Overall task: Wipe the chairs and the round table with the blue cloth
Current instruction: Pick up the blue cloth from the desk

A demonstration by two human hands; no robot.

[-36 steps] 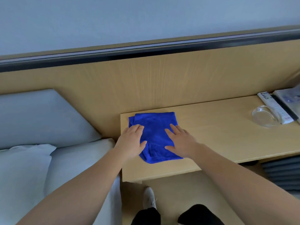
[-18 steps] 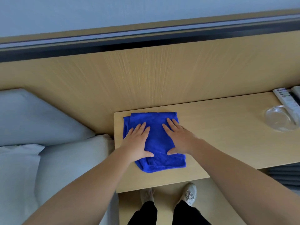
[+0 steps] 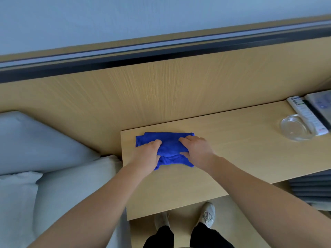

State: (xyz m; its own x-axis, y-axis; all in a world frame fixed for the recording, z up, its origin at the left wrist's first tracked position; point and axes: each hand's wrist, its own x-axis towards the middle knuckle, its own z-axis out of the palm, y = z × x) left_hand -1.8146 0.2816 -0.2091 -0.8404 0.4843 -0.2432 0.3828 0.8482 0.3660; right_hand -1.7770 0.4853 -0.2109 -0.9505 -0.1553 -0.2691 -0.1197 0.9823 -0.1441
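The blue cloth (image 3: 169, 148) lies folded on the left end of a light wooden desk (image 3: 232, 149), close to the back panel. My left hand (image 3: 147, 154) grips its left side with curled fingers. My right hand (image 3: 196, 151) grips its right side, thumb under the bunched fold. The cloth's middle is pushed up into a hump between both hands. No chairs or round table are in view.
A clear glass dish (image 3: 296, 127), a white remote control (image 3: 307, 117) and a flat grey device (image 3: 320, 104) sit at the desk's right end. White pillows and bedding (image 3: 44, 158) adjoin the desk's left edge. A wooden wall panel (image 3: 161, 93) rises behind. My shoes (image 3: 206, 214) stand below.
Both hands lay flat with straight fingers on the cloth before. Now their fingers have curled and gathered the cloth inward, bunching its middle. The desk looks nearer in the view.
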